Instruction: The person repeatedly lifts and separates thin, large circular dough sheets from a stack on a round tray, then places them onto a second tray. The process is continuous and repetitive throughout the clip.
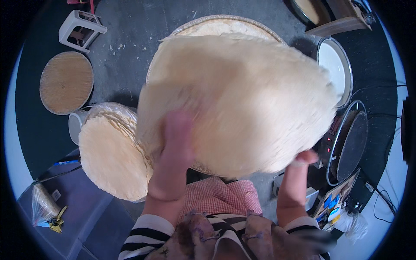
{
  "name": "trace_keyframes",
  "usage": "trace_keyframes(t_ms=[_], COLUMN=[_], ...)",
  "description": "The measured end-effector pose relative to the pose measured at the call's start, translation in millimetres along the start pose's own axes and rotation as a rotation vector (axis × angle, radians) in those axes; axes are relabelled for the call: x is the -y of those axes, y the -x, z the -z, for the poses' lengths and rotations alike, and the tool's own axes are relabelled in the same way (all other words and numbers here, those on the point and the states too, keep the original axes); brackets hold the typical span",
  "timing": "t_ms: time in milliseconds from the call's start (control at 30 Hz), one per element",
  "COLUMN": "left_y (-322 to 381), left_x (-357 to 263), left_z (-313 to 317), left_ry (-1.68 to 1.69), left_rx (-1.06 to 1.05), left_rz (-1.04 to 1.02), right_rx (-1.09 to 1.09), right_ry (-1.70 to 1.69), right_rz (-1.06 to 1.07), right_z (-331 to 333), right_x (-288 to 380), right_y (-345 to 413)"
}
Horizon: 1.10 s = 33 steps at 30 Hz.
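A large thin round flatbread [253,97], blurred by motion, spreads in front of me above a round tray [224,17] that holds more flatbread. My right hand [305,157] grips its near right edge between thumb and fingers. On the left part of the sheet lies my left hand [185,120], blurred, its fingers hard to make out against the bread; whether it holds the sheet I cannot tell. To the left stands a tall stack of flatbreads [112,159] with plastic wrap around its far side.
At right are a round griddle [351,146] with red lights on its base and a white-lined basin [331,68]. A round woven board [66,83] and a plastic stool [78,31] are at left. A plastic bag [45,204] lies at lower left; cables run at right.
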<state>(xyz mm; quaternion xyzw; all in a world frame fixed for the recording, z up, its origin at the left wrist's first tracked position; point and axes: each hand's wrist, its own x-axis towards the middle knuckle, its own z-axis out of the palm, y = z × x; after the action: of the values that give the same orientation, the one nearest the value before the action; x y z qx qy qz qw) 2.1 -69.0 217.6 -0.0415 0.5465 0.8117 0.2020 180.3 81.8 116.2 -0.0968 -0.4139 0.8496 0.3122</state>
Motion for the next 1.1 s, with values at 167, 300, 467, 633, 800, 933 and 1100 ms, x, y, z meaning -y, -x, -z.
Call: trace_keyframes(t_ms=[167,300,467,633,800,933,1100], left_y=[56,77,66,3,23,102,177], left_x=[-59,-94,-165,-279,-385,-393,-293], left_z=[73,160,285,396,482,547,619], left_ry=[0.032,-0.158,-0.362,-0.123,-0.106,-0.161,-0.174], left_rx=[-0.092,-0.208,-0.351,-0.31,-0.235,-0.239,-0.511], left_rz=[0.033,-0.109,-0.291,-0.354,-0.628,-0.723,-0.558], right_rx=[-0.722,-0.286,-0.115,-0.001,0.08,0.136,0.092], right_ry=[-0.106,-0.577,0.007,0.041,-0.039,0.041,0.222], right_rz=[-0.39,-0.538,-0.788,-0.768,-0.62,-0.489,-0.603], right_z=[-8,-30,-135,-292,-434,-473,-435], right_x=[-47,-90,-131,-164,-183,-188,-252], right_y=[76,78,33,-27,-35,22,102])
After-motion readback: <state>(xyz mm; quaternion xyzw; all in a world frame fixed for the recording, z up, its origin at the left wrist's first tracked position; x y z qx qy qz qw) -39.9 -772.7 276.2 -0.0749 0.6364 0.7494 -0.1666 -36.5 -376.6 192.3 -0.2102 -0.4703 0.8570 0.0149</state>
